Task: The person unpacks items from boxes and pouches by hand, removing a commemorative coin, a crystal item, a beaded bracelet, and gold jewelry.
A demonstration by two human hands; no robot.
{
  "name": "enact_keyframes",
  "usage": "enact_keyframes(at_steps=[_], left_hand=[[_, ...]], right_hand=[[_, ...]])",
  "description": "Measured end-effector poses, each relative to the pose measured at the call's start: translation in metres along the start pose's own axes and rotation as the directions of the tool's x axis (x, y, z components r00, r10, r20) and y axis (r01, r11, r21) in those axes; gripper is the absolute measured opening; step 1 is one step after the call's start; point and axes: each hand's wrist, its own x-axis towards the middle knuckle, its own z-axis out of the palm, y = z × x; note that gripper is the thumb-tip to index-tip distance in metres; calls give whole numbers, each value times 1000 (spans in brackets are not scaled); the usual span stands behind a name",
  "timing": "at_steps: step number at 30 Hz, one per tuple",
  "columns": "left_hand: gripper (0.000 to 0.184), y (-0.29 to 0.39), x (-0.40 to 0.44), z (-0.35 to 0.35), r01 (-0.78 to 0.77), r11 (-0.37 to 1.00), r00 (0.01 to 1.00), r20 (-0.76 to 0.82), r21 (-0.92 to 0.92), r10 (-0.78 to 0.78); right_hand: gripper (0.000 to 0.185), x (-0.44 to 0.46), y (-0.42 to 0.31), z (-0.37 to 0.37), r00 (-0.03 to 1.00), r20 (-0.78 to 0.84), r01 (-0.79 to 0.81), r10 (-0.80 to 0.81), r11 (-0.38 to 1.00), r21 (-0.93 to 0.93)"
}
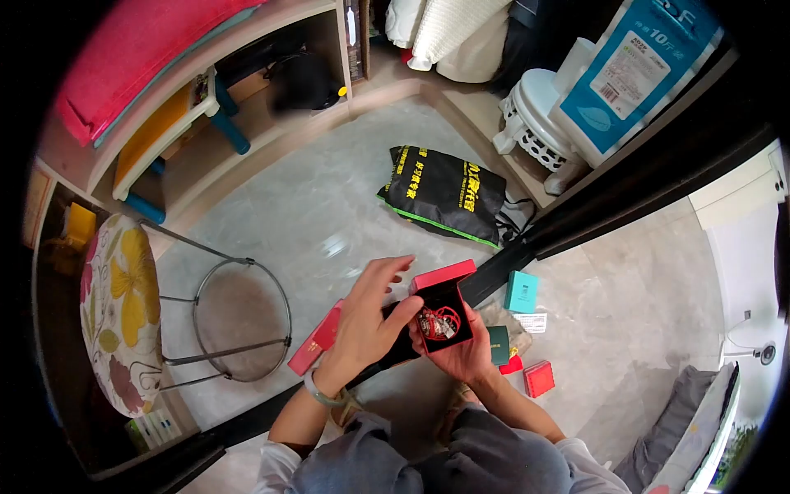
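Observation:
My right hand (469, 356) holds a small red jewelry box (443, 276) from below, its lid tipped back. Inside, against the black lining, lies a tangle of red cord jewelry (440, 323) with silvery pieces. My left hand (369, 317), with a pale bangle on the wrist, is at the box's left side with fingers apart. Its thumb reaches to the box's edge; whether it touches is unclear. A longer red box (317, 339) lies on the floor beyond the left wrist, partly covered by it.
On the floor at right are a teal box (522, 291), a dark green box (499, 344) and a small red box (540, 379). A black drawstring bag (444, 193) lies ahead. A floral stool (123, 313) lies tipped at left. A white plastic stool (539, 107) stands at the back right.

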Motion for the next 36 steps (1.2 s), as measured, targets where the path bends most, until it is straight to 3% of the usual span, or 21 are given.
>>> enact_keyframes(at_steps=[1,3,4,9,16,18,27,36], left_hand=[[38,-3,-7,3,-5,1000,1000,1,-6,5],[29,-12,-23,7,-7,998,975,-220,70,22],[24,-8,-27,13,-41,997,964,-258,58,55],[26,-1,-36,29,-181,981,969,-161,66,189],[31,10,-30,37,-275,952,948,-128,132,291],[29,14,-30,36,-280,950,948,-115,137,296],[35,35,-27,36,-273,954,957,-62,123,282],[34,39,-28,32,-272,945,959,-34,180,282]], right_hand=[[64,1,-3,-1,1000,-1,6,-6,1000,-5],[66,3,-9,-2,984,175,35,-32,999,-17],[66,2,-11,-1,984,175,42,-37,999,-21],[61,-5,-16,15,983,-16,182,-182,983,13],[57,-11,-31,36,979,-8,203,-202,979,28],[57,-12,-35,37,980,109,168,-168,986,7],[54,-32,-37,56,976,-43,214,-214,977,10],[55,-33,-36,53,980,-19,201,-200,978,48]])
